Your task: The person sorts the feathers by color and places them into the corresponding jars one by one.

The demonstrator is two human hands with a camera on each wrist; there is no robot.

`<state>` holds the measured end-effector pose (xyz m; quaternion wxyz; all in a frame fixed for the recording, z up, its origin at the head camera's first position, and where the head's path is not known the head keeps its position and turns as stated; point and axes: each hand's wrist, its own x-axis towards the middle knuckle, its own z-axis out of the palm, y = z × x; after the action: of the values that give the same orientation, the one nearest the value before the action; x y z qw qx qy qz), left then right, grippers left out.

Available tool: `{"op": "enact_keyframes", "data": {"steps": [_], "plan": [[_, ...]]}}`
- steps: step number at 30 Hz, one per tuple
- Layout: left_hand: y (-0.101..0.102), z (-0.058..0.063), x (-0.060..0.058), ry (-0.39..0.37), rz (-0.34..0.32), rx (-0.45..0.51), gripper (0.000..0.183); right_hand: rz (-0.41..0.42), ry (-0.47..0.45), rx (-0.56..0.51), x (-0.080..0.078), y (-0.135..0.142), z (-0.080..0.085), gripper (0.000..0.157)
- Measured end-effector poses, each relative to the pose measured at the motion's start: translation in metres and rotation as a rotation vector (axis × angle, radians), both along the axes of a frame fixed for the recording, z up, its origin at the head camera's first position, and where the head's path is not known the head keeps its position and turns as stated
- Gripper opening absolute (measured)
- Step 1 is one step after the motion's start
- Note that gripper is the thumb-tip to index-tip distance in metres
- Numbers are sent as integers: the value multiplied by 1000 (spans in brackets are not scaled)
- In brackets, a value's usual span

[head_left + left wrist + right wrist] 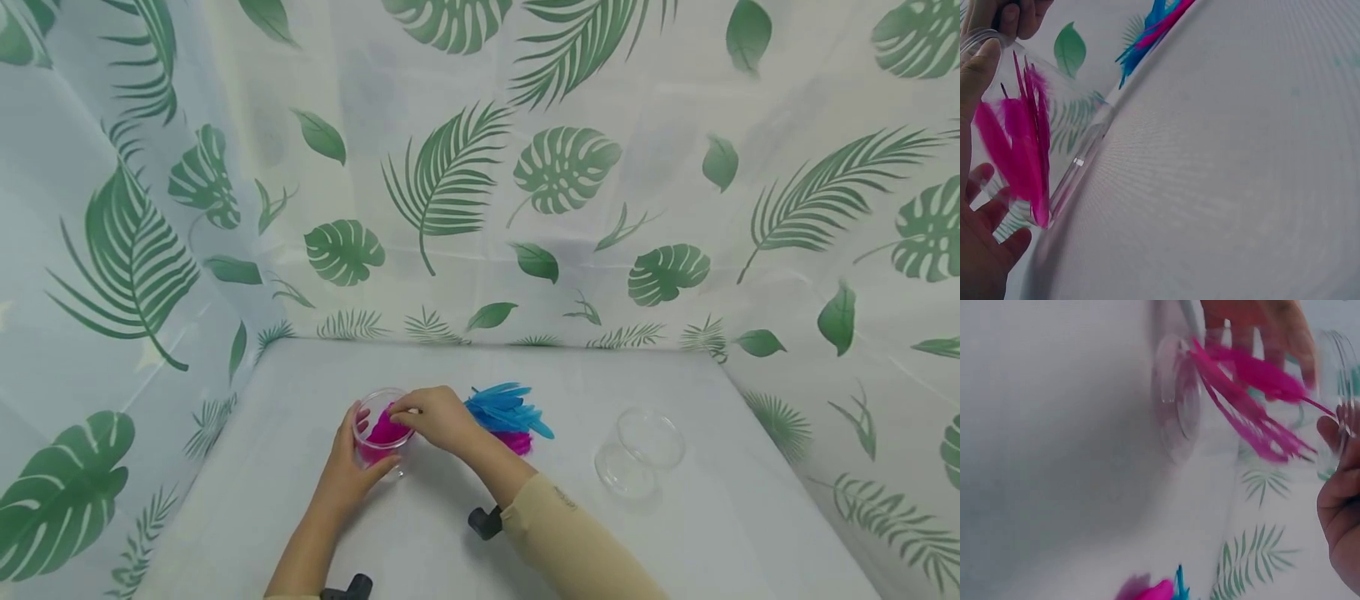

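A clear jar (383, 445) with bright pink feathers (387, 429) inside stands at the left of the white table. My left hand (348, 471) grips it from the left, thumb at the near side and fingers around the far side. Above the rim, my right hand (442, 417) pinches a pink feather between thumb and fingers. In the right wrist view, the quill of one pink feather (1266, 378) runs up to those fingertips. Several pink feathers (1025, 144) stand inside the jar in the left wrist view, quills upward.
A pile of blue feathers (502, 407) lies just beyond my right forearm, with pink feathers (515, 442) at its near side. Farther right stands a second clear jar (624, 471). A leaf-printed curtain (465, 292) hangs behind the white table (720, 533).
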<state>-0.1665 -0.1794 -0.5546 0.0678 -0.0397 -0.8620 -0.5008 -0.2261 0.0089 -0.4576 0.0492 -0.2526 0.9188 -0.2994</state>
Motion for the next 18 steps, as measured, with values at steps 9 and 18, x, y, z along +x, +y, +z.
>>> {"op": "enact_keyframes", "data": {"steps": [9, 18], "plan": [[3, 0, 1, -33, 7, 42, 112, -168, -6, -175, -8, 72, 21, 19], [4, 4, 1, -58, 10, 26, 112, -265, -197, -27, 10, 157, -14, 9]]}}
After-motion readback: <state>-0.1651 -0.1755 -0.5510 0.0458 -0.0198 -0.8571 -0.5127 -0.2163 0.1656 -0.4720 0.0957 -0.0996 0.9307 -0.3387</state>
